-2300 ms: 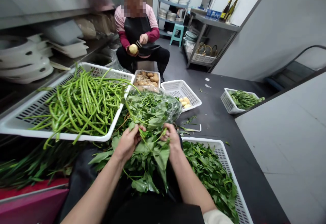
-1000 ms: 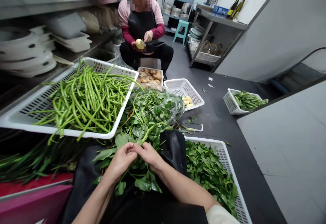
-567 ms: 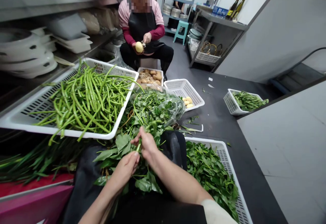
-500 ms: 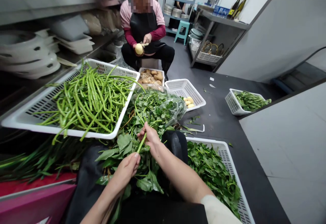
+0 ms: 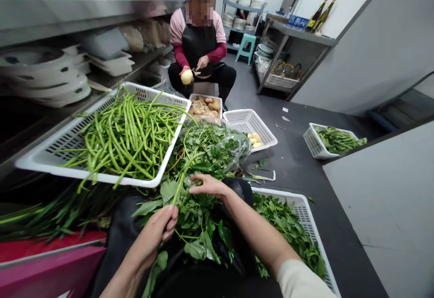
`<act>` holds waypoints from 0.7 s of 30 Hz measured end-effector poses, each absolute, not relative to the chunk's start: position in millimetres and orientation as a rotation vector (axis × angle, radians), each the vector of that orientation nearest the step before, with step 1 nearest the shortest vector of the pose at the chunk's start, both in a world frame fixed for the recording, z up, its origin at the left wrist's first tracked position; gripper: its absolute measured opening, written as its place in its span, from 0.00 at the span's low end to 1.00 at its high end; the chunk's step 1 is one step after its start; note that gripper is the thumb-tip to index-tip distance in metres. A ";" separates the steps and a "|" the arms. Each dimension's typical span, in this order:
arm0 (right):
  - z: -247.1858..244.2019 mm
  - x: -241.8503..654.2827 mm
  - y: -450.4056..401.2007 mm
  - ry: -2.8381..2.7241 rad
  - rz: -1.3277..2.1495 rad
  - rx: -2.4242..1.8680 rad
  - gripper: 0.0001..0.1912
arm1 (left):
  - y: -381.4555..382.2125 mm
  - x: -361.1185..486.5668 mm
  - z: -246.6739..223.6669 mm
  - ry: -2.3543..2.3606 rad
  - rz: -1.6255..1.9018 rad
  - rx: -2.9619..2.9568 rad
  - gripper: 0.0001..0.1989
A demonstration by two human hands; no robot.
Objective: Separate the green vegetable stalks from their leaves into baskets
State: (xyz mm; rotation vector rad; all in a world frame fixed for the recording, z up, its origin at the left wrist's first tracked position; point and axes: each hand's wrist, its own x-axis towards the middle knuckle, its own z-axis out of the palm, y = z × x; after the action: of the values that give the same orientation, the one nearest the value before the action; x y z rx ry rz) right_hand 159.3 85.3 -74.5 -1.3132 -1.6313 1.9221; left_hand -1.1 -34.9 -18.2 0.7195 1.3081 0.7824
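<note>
A long green vegetable stem slants up and away from my left hand, whose fingers are closed round its lower end. Just right of that stem is my right hand, fingers apart and nothing gripped. Leafy greens lie over my lap beneath both hands, and more spill from a clear plastic bag beyond. To the left, a white basket holds a heap of bare green stems. On my right stands another white basket full of picked leaves.
A co-worker sits opposite, holding a peeled potato and a peeler. Between us are a box of potatoes and a basket with peeled ones. Steel shelves run along the left; a green-filled basket stands far right.
My right hand has let go of the stem and opened, moving slightly right. My left hand still holds the stem and has shifted a little left and down.
</note>
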 end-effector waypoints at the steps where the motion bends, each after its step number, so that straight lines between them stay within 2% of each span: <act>1: -71.6 149.9 73.6 -1.529 2.047 -1.190 0.24 | -33.3 1.6 -20.8 1.306 0.765 0.741 0.25; 3: -64.7 133.5 56.3 -1.286 2.178 -1.025 0.19 | -33.8 5.2 -26.7 1.332 0.710 0.817 0.25; 6: -54.4 121.0 46.2 -1.177 1.975 -1.136 0.13 | -39.8 4.8 -31.7 1.488 0.642 1.100 0.21; 11: -36.8 123.4 42.6 -1.765 1.504 -1.332 0.11 | -45.1 1.0 -29.0 1.666 0.518 1.728 0.15; 16: -32.2 122.4 31.8 -2.268 1.169 -1.297 0.13 | -37.6 3.7 -33.9 1.532 0.486 1.822 0.14; 18: -40.2 122.8 29.3 -2.295 1.163 -1.282 0.13 | -32.3 -0.7 -35.5 1.543 0.594 1.801 0.15; 21: -55.2 126.2 34.1 -2.159 1.329 -1.323 0.14 | -23.3 -16.4 -33.9 1.786 0.789 1.690 0.17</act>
State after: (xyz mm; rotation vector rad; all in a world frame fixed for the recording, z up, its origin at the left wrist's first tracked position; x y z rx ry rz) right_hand 126.2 34.1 -55.2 -1.3225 -2.1594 1.3285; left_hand -16.4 -23.3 -33.9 1.6905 1.7863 0.7893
